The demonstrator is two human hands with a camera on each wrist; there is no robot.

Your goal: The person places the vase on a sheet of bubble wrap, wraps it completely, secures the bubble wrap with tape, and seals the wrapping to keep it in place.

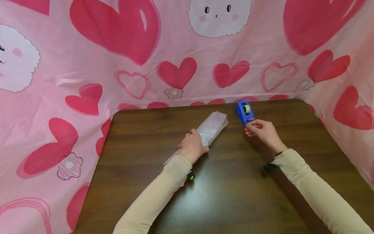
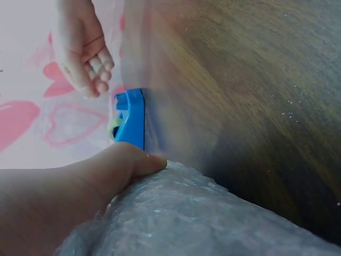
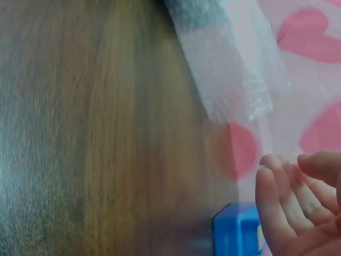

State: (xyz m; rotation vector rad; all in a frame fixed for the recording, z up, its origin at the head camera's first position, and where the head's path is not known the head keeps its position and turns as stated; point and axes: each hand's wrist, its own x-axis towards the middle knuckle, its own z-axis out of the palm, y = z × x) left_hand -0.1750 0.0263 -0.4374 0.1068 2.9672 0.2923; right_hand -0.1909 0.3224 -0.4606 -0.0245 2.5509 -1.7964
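A long bundle of clear bubble wrap [image 1: 212, 128] lies slantwise on the table. My left hand [image 1: 193, 145] grips its middle from above, and in the left wrist view the thumb lies along the bubble wrap [image 2: 213, 218]. What the wrap encloses cannot be made out. Just beyond my right hand [image 1: 263, 131] stands a blue tape dispenser [image 1: 243, 113] with a yellowish roll. In the right wrist view that hand [image 3: 303, 208] has loosely bent fingers and a thumb apart from the fingertips, beside the dispenser [image 3: 234, 229]. No tape can be made out between them.
The brown wooden table [image 1: 140, 130] has rounded far corners. Behind it and along both sides hangs a pink cloth [image 1: 181, 39] printed with hearts. A dark band with a small device [image 1: 271, 167] sits at the right wrist.
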